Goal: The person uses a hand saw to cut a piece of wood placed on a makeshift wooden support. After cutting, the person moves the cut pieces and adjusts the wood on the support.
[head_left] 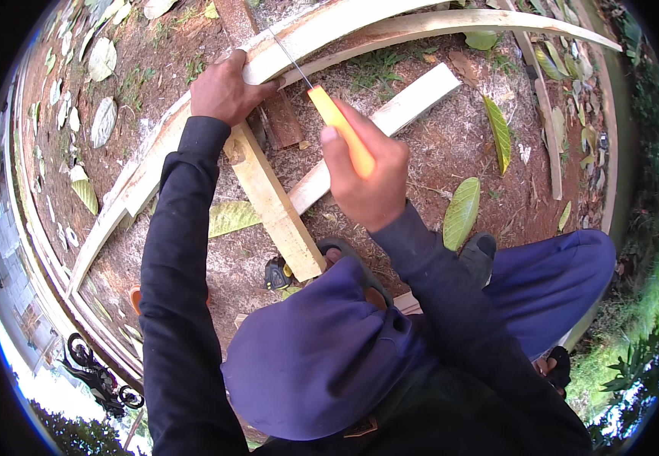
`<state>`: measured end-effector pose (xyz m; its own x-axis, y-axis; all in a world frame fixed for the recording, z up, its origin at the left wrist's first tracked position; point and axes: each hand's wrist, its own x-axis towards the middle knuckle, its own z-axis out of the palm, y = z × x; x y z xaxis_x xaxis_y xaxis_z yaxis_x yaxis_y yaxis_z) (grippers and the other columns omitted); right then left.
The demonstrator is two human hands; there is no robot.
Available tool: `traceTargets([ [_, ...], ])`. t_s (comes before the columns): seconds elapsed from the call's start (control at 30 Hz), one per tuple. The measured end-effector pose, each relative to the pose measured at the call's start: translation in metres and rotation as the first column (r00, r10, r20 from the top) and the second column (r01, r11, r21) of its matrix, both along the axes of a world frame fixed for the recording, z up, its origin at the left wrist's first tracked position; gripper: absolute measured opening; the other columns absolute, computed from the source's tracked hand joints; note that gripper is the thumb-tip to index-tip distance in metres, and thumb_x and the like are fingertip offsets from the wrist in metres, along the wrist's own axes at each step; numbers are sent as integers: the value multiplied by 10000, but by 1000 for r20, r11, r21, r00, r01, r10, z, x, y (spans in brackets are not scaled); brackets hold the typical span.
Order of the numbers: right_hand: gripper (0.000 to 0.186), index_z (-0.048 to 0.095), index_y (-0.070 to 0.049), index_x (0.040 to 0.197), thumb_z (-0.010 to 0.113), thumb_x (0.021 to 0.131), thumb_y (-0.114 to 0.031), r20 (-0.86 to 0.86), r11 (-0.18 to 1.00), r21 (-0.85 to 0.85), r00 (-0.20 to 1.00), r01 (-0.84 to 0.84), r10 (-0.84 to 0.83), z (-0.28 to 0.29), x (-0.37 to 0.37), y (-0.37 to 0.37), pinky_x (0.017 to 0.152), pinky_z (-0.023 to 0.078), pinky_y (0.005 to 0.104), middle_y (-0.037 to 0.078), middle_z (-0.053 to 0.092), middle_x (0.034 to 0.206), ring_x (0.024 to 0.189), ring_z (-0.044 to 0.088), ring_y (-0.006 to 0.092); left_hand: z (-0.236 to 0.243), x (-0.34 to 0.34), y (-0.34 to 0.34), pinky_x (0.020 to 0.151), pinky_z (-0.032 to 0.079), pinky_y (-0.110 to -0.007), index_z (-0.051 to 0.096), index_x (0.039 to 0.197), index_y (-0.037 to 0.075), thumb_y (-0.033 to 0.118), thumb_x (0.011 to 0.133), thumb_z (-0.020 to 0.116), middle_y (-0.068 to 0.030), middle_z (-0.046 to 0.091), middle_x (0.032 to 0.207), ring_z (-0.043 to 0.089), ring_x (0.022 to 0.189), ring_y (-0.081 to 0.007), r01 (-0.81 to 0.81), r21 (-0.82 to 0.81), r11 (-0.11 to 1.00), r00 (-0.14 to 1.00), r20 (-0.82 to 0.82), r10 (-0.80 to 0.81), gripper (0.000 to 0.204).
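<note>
My right hand [367, 163] is wrapped round the orange handle of a hand saw [341, 129]. Its thin blade, seen edge-on, lies across a long pale wooden plank [322, 32] at the top of the view. Just left of the blade, my left hand [227, 90] grips the plank, thumb toward the saw. Another long plank [413, 28] runs beside it, close to the blade. Below my left hand, a short squared timber [276, 201] slants down toward my foot. Whether the blade has cut into the wood cannot be made out.
A pale wood strip [417, 99] lies diagonally on the ground under my right hand. A black and yellow tape measure [277, 273] is near my foot. A brown board [280, 121] passes beneath the planks. Leaves and sawdust cover the soil; a motorcycle [98, 376] stands far left.
</note>
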<state>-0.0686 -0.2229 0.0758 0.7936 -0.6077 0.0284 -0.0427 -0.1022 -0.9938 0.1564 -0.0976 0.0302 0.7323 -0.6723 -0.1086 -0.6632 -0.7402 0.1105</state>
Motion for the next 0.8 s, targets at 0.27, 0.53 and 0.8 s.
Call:
traceTargets([
  [0.27,445,622,78,1358,594,933,-49,-68,989,-103,992,-111,104,4,-133,3,836,604,344,269,726,1187,1009,770,298,0,7,6,731,605,-472,683,1026,37,646,791,777,-199,749,867,754,771,-352,-53,50,997,996,-65,56,660],
  [0.53,311,704,49,1187,660,984,-182,-33,996,-78,999,-40,38,13,82,-22,635,517,300,155,691,762,684,651,131,5,6,-10,723,598,-480,661,973,49,632,787,777,-197,743,851,751,774,-356,-13,-15,1000,1000,-3,13,623],
  [0.8,448,623,89,1350,605,935,-77,-138,991,-100,987,-90,76,13,-119,4,834,604,353,251,742,1155,985,774,290,1,3,1,735,600,-472,669,1003,44,610,785,793,-198,748,888,750,787,-354,-38,54,998,998,-55,41,619],
])
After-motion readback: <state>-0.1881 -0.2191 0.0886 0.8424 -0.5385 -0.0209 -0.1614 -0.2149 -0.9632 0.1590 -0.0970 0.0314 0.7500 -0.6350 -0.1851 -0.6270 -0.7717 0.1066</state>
